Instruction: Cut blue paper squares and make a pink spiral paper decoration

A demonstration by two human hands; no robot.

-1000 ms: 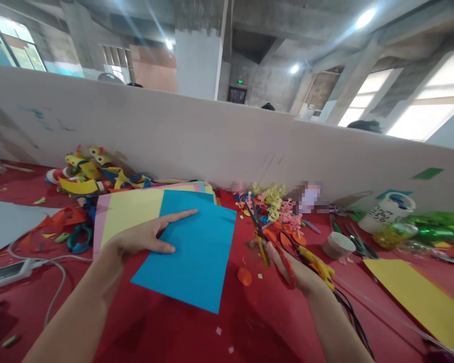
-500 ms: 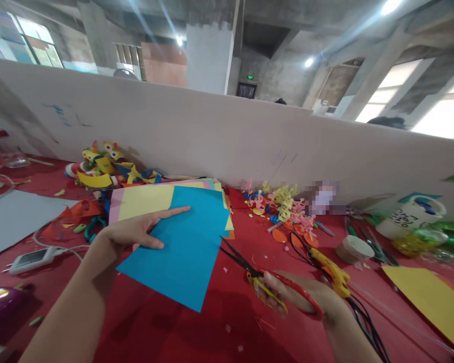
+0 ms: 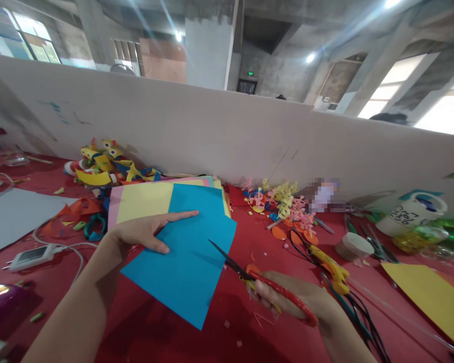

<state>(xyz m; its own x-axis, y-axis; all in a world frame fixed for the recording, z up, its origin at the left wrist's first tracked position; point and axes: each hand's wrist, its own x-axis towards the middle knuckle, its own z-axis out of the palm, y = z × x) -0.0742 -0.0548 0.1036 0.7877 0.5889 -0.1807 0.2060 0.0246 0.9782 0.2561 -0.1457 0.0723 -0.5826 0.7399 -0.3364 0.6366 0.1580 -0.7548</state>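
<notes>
A sheet of blue paper (image 3: 189,282) is held up at a slant in front of me. My left hand (image 3: 147,232) grips it from the left, with thumb and forefinger lying across its top face and the other fingers hidden. Wrapped round the red and yellow handles is my right hand (image 3: 283,297), which holds a pair of scissors (image 3: 236,267) at the sheet's right edge. One dark blade lies over the blue paper, pointing up and left; the other blade cannot be made out. The sheet's right edge juts out just above the blades.
Behind the blue sheet lies a stack of coloured paper (image 3: 146,199). Pink and yellow paper curls (image 3: 287,201) sit near the white partition (image 3: 196,131). On the right are a yellow-handled glue gun (image 3: 331,267), a paper cup (image 3: 354,247) and yellow paper (image 3: 431,297). A white charger (image 3: 32,258) lies left.
The scissors have moved left, so a blade now overlaps the blue paper, and they look more closed. The sheet has shifted slightly right and down with my left hand, and its right edge has changed shape.
</notes>
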